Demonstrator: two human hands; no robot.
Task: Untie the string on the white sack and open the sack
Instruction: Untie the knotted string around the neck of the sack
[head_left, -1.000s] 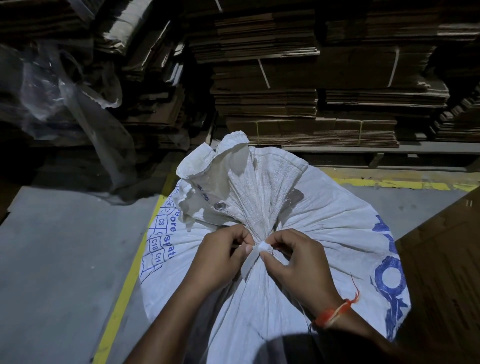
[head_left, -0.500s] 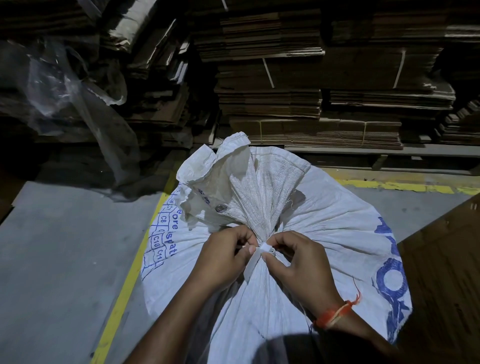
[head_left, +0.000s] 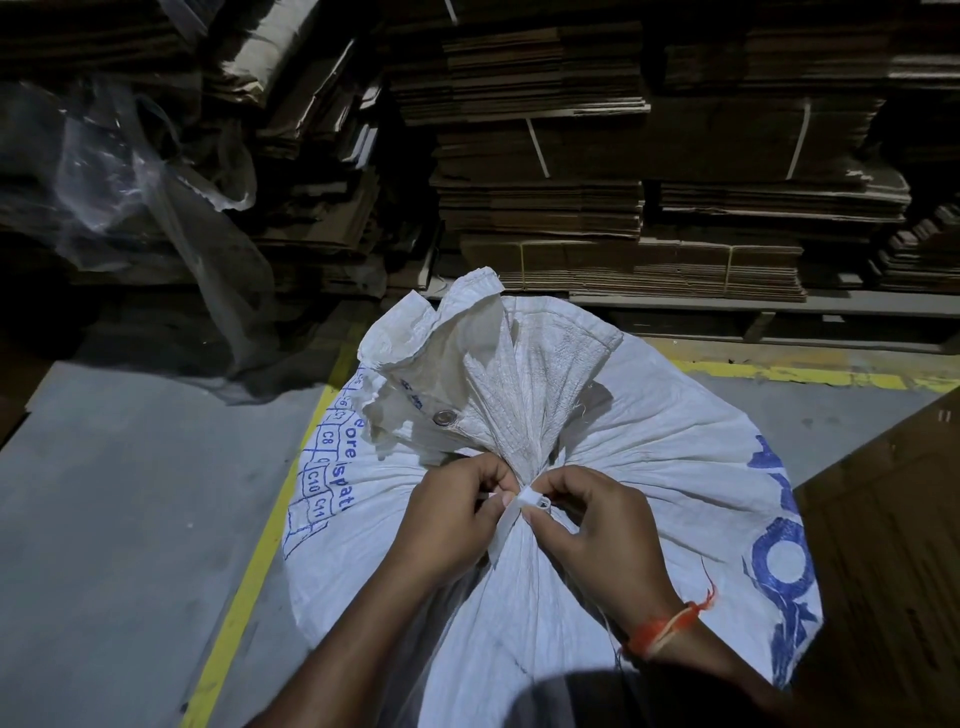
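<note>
The string (head_left: 530, 505) sits at the centre of the frame, a flat white strip wound around the gathered neck of the white sack (head_left: 649, 467). Only a short loop and one loose tail hanging toward the lower edge are visible; the knot itself is hidden behind the fingertips and cannot be made out. The tail runs roughly vertically in the frame.

The sack fills the lower centre and rests on the floor (head_left: 130, 519). Its bottom is cut off by the lower frame edge. The neck is still bunched shut, and the loose mouth fans out above the tie toward the upper centre, with a metal eyelet (head_left: 443, 417) on its left fold. Blue print on both flanks is partly legible only.

Both hands enter from the lower edge with forearms converging on the tie. The left hand (head_left: 447, 525) pinches the string from the left with curled fingers. The right hand (head_left: 597, 530) pinches the loop from the right between thumb and forefinger; its wrist carries an orange thread band (head_left: 670, 626).

A yellow floor line (head_left: 249, 571) passes left of the sack. Stacked flattened cardboard (head_left: 623, 182) fills the dim upper frame, with clear plastic sheeting (head_left: 156, 208) at upper left.
</note>
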